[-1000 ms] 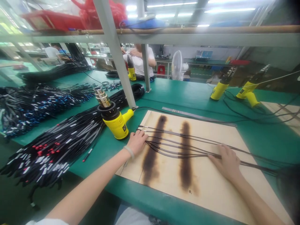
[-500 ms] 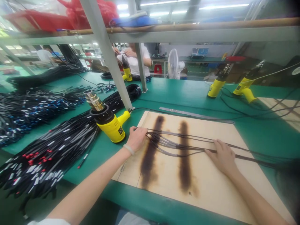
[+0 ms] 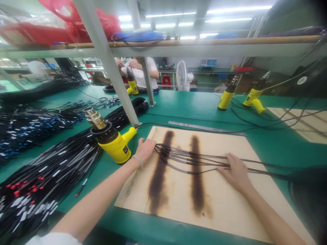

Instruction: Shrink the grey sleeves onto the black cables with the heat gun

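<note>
Several thin black cables with grey sleeve sections (image 3: 178,158) stretch across a pale wooden board (image 3: 176,200) that bears two dark scorched stripes. At their left ends, my left hand (image 3: 146,149) is closed around the bunch near the board's left side. Fingers outstretched and thumb apart, my right hand (image 3: 236,172) lies flat over the cables on the board's right part. Beyond it they run off the right side toward a dark blurred mass. A yellow heat gun (image 3: 116,148) stands nozzle up, just left of my left hand.
Bundles of black cables (image 3: 63,160), some red-tipped, cover the table's left side. A steel ruler (image 3: 204,127) lies behind the board. A grey shelf post (image 3: 109,64) rises at centre left. More yellow heat guns (image 3: 226,98) stand farther back; a person (image 3: 146,73) sits opposite.
The view has tilted up a little, so the table sits lower and farther left. The cables between my hands lie closer together. Both hands keep nearly the same places on the board.
</note>
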### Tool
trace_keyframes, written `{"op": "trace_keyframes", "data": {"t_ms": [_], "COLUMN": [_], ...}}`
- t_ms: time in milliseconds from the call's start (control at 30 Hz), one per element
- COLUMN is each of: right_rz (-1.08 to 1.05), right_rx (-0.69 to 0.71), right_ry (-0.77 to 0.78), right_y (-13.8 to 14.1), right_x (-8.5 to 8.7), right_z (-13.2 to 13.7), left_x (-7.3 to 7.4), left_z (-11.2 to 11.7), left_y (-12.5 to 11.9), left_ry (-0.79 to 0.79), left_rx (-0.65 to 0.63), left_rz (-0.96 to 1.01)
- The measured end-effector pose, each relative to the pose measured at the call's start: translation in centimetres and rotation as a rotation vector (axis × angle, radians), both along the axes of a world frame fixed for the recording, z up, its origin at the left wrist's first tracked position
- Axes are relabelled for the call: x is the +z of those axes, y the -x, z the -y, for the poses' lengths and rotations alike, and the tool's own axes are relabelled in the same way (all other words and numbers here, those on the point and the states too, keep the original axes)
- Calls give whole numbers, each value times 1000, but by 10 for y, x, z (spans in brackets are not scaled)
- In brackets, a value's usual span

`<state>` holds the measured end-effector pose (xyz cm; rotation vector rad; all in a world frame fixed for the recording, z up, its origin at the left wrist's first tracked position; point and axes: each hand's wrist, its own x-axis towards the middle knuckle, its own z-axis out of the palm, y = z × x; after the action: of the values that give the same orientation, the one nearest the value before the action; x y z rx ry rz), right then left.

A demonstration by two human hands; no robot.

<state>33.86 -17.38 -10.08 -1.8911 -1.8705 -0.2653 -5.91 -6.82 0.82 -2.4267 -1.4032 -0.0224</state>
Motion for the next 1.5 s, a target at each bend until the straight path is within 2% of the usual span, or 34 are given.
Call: {"op": "trace_keyframes", "data": {"t_ms": [67, 233, 467, 567, 667, 767, 867, 933, 1033, 1133, 1267, 1500], "right_rz": [-19, 26, 117, 82, -43, -125, -129, -136, -140, -158, -199, -248], "right_rx": [58, 171, 275, 267, 303, 280, 231, 225, 226, 225, 217, 197], "right_ry": [-20, -62, -139, -255, -404, -472, -498, -510, -473, -421, -387, -396], "right_y": [0, 14, 57, 60, 49, 33, 21, 18, 18, 19, 18, 18], "right_x": [3, 14, 23, 27, 41, 66, 92, 104, 112, 112, 110, 113], "right_z": [1, 13, 31, 28, 28, 38, 55, 67, 80, 89, 97, 106], "left_x": [15, 59, 100, 116, 126, 118, 91, 69, 38, 17, 6, 6], "left_z": [12, 52, 103, 117, 121, 109, 93, 86, 81, 80, 77, 74], "left_y": [-3, -21, -38, -41, -35, -20, -7, -3, -2, -2, -1, -5], "left_ry": [-86, -320, -349, -338, -347, -302, -121, 26, 154, 200, 225, 299], "left_rx": [-27, -195, -256, -269, -254, -157, -72, -70, -91, -105, -126, -152], "left_rz": [52, 224, 335, 389, 383, 339, 300, 261, 202, 182, 182, 123]}}
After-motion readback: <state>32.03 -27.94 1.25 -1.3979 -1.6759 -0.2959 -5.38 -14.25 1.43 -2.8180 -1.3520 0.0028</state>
